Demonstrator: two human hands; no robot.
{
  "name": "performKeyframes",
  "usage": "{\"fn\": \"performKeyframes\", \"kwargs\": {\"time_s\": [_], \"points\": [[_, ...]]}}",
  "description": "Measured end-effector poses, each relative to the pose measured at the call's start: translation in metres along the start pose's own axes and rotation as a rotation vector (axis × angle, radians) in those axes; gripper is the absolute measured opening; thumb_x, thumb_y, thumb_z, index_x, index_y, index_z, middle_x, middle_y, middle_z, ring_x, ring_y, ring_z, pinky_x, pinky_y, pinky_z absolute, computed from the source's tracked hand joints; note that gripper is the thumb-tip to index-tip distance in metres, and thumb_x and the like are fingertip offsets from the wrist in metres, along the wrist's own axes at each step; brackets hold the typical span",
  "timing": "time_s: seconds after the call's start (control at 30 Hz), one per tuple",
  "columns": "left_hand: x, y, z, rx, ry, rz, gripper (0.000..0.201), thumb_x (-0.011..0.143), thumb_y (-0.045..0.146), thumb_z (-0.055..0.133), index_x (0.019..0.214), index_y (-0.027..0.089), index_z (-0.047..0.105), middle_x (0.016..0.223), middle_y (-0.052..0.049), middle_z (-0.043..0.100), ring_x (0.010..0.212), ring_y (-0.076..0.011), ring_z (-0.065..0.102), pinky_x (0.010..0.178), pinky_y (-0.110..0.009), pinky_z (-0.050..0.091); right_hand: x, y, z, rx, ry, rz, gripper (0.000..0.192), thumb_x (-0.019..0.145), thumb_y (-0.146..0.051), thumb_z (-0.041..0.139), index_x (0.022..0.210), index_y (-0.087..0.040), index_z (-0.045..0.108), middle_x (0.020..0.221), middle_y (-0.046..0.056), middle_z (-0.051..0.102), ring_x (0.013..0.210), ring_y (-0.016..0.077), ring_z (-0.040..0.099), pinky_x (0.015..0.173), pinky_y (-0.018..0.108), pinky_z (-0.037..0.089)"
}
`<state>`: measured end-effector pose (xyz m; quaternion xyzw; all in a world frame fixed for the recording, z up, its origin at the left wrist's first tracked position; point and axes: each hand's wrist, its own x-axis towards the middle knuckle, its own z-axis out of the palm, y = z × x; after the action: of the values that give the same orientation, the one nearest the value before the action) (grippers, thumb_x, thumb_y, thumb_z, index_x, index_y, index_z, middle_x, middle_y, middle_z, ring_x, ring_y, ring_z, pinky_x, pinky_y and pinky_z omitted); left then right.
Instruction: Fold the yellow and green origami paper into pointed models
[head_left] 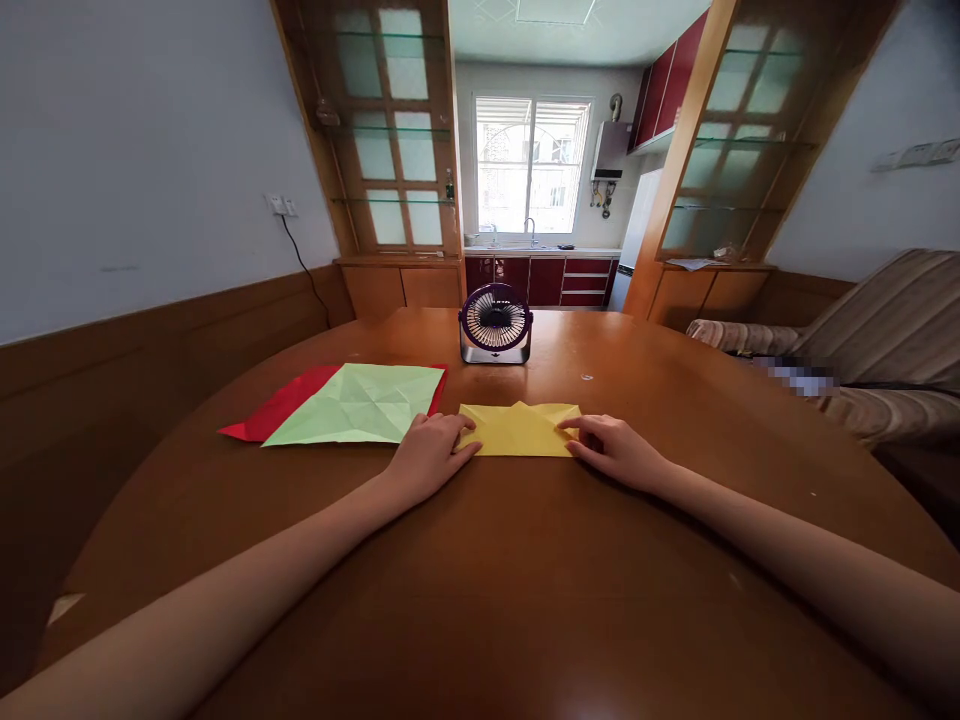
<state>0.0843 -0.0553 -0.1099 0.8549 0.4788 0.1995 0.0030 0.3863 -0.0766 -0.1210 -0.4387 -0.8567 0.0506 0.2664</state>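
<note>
Matte yellow paper (519, 432), creased and folded into a flat rectangle with a low peak at its far edge, lies on the glossy brown table (510, 580). It sits between the left hand (429, 452) and right hand (619, 452), whose thumbs and forefingers, slightly parted, touch its ends.

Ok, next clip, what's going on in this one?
A person at a wooden table has both bare hands on a piece of yellow paper: the left hand at its left end, the right hand at its right. The paper looks folded and lies on the table. To the left, a creased light green sheet partly covers a red one. A small fan stands beyond the yellow paper.
</note>
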Motion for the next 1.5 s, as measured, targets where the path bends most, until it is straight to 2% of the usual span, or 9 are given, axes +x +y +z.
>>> {"fn": "performKeyframes", "kwargs": {"time_s": [0.27,0.63,0.8,0.9,1.0,1.13,1.2,1.3,1.5], "points": [[0.001,-0.004,-0.005,0.065,-0.055,0.075,0.022,0.094,0.03,0.046,0.099,0.017,0.063,0.094,-0.006,0.07,0.092,-0.0232,0.062,0.085,-0.039,0.036,0.0,-0.001,0.0,0.009,-0.006,-0.041,0.026,0.094,-0.031,0.048,0.105,-0.018,0.068,0.073,0.004,0.06,0.069,0.0159,0.055,0.066,0.029,0.044],[0.008,-0.018,-0.026,-0.168,-0.201,0.003,0.021,0.084,0.034,0.056,0.088,0.019,0.069,0.074,-0.001,0.066,0.072,-0.0172,0.059,0.069,-0.027,0.041,-0.001,0.0,0.0,-0.024,0.009,-0.093,0.026,0.094,-0.028,0.047,0.103,-0.017,0.069,0.084,0.009,0.067,0.077,0.0187,0.06,0.07,0.032,0.049],[0.01,-0.029,-0.035,-0.228,-0.268,0.113,0.027,0.085,0.036,0.055,0.099,0.019,0.07,0.087,-0.004,0.064,0.081,-0.0184,0.06,0.074,-0.028,0.045,0.0,0.001,0.001,-0.043,0.012,-0.117,0.025,0.095,-0.026,0.046,0.102,-0.018,0.068,0.089,0.01,0.068,0.082,0.0198,0.061,0.072,0.033,0.05],[0.01,-0.034,-0.037,-0.231,-0.307,0.232,0.032,0.088,0.031,0.051,0.113,0.022,0.068,0.105,-0.007,0.061,0.094,-0.019,0.06,0.083,-0.03,0.046,0.0,0.0,0.0,-0.062,0.005,-0.128,0.025,0.094,-0.025,0.046,0.101,-0.018,0.068,0.088,0.01,0.068,0.081,0.0199,0.061,0.072,0.033,0.049],[0.011,-0.034,-0.037,-0.177,-0.315,0.335,0.032,0.09,0.023,0.047,0.113,0.025,0.069,0.125,-0.008,0.057,0.111,-0.0214,0.056,0.096,-0.036,0.042,0.0,-0.001,0.0,-0.082,-0.001,-0.131,0.024,0.094,-0.023,0.046,0.102,-0.017,0.068,0.087,0.009,0.066,0.081,0.0199,0.06,0.073,0.033,0.048],[0.017,-0.021,-0.033,-0.109,-0.306,0.433,0.029,0.087,0.014,0.044,0.097,0.02,0.071,0.133,-0.006,0.057,0.125,-0.0231,0.048,0.104,-0.038,0.038,0.0,-0.002,-0.001,-0.099,-0.005,-0.133,0.024,0.094,-0.022,0.046,0.102,-0.017,0.068,0.08,0.008,0.063,0.076,0.0187,0.058,0.07,0.032,0.047],[0.024,-0.009,-0.027,-0.053,-0.278,0.455,0.027,0.085,0.011,0.043,0.094,0.018,0.067,0.122,-0.007,0.063,0.116,-0.0219,0.055,0.096,-0.034,0.043,0.0,-0.002,-0.001,-0.096,-0.005,-0.137,0.024,0.094,-0.023,0.046,0.102,-0.017,0.068,0.079,0.007,0.063,0.075,0.0184,0.057,0.07,0.032,0.047],[0.037,0.009,-0.014,0.099,-0.229,0.424,0.019,0.085,0.013,0.043,0.088,0.017,0.061,0.094,-0.007,0.067,0.085,-0.0201,0.062,0.072,-0.03,0.046,0.0,-0.002,-0.001,-0.092,0.005,-0.145,0.024,0.095,-0.023,0.046,0.102,-0.017,0.068,0.081,0.008,0.064,0.075,0.0185,0.057,0.071,0.032,0.047],[0.058,0.039,0.014,0.314,-0.11,0.429,0.022,0.092,0.022,0.041,0.091,0.013,0.061,0.091,-0.013,0.065,0.084,-0.026,0.061,0.074,-0.038,0.044,0.0,-0.001,0.0,-0.101,0.006,-0.148,0.024,0.095,-0.023,0.046,0.101,-0.017,0.068,0.081,0.008,0.064,0.074,0.0174,0.057,0.071,0.032,0.046]]}}
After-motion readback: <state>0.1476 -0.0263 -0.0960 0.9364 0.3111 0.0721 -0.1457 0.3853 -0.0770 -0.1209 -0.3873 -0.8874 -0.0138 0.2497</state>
